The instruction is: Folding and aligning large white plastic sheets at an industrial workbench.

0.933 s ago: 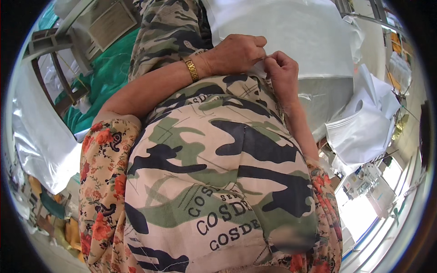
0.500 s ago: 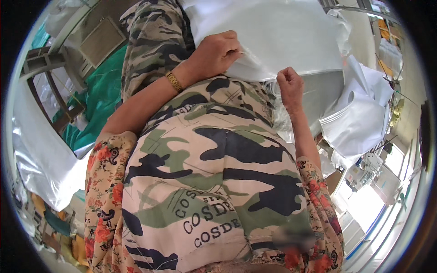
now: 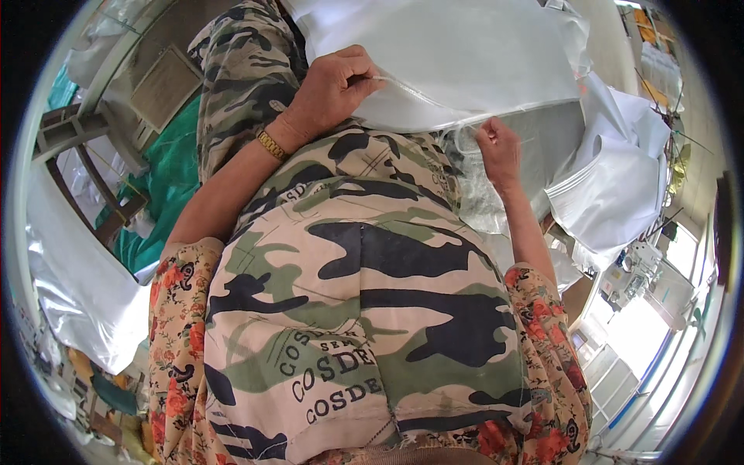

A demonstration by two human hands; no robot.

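Note:
A glossy white sheet (image 3: 442,54) lies across my lap and stretches away from me. My left hand (image 3: 335,84), with a gold band on its wrist, is closed in a pinch on the sheet's near edge. From there the edge runs in a slack curve to my right hand (image 3: 500,153). That hand is also closed, its thumb and finger meeting at the edge; its fingertips are partly hidden. Below the edge, beside my right hand, hangs a clear, crinkled film (image 3: 484,201).
Stacked white sheets (image 3: 612,186) droop at the right. On the left are green cloth (image 3: 167,174), a dark metal frame (image 3: 116,209) and more shiny white sheeting (image 3: 85,294). My camouflage apron (image 3: 364,271) covers my lap.
My left hand has moved a little to the left, away from my right hand, and more of the sheet's edge shows between them. My right hand has barely shifted.

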